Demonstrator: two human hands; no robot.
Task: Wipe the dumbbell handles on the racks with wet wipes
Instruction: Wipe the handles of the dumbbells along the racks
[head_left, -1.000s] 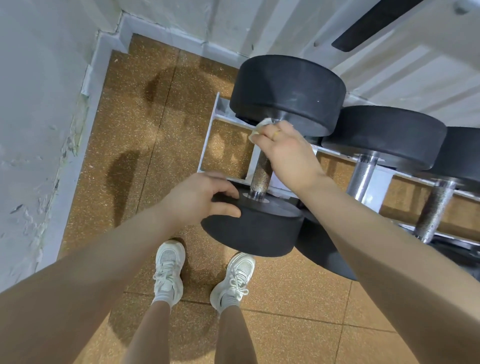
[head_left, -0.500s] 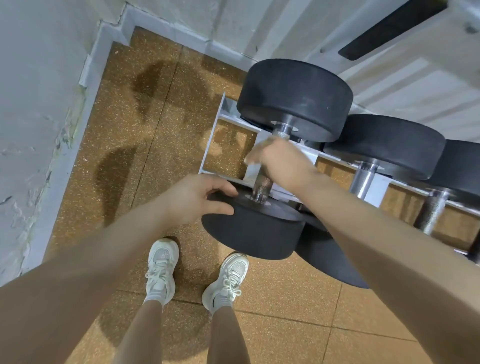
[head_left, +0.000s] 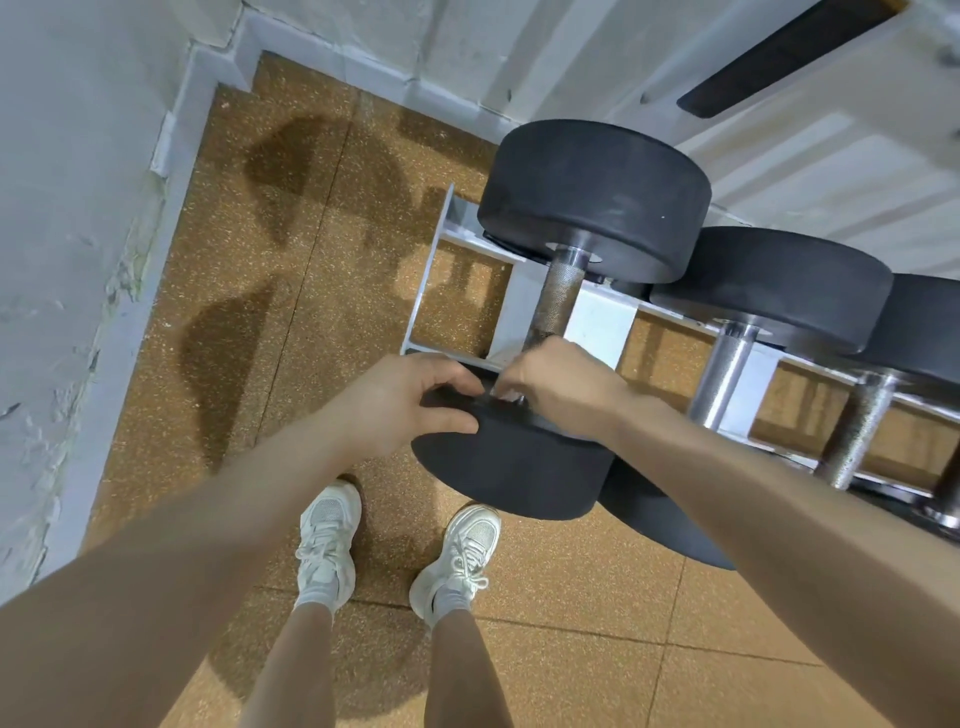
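The leftmost black dumbbell lies on the white rack (head_left: 434, 275), its knurled metal handle (head_left: 558, 296) bare along most of its length. My right hand (head_left: 563, 387) is curled round the near end of that handle, where it meets the near weight head (head_left: 509, 467). A sliver of white wet wipe (head_left: 501, 387) shows under its fingers. My left hand (head_left: 410, 400) grips the left edge of the near weight head, thumb on its side. The far weight head (head_left: 597, 197) sits at the rack's back.
Two more dumbbells with metal handles (head_left: 724, 374) (head_left: 857, 431) lie to the right on the same rack. A grey wall (head_left: 67, 208) closes the left side and the back. My white shoes (head_left: 327, 540) stand on the cork-coloured floor just below the near weight head.
My right hand has slid with the wipe down the handle from the far weight head to the near one. My left hand has stayed on the near weight head.
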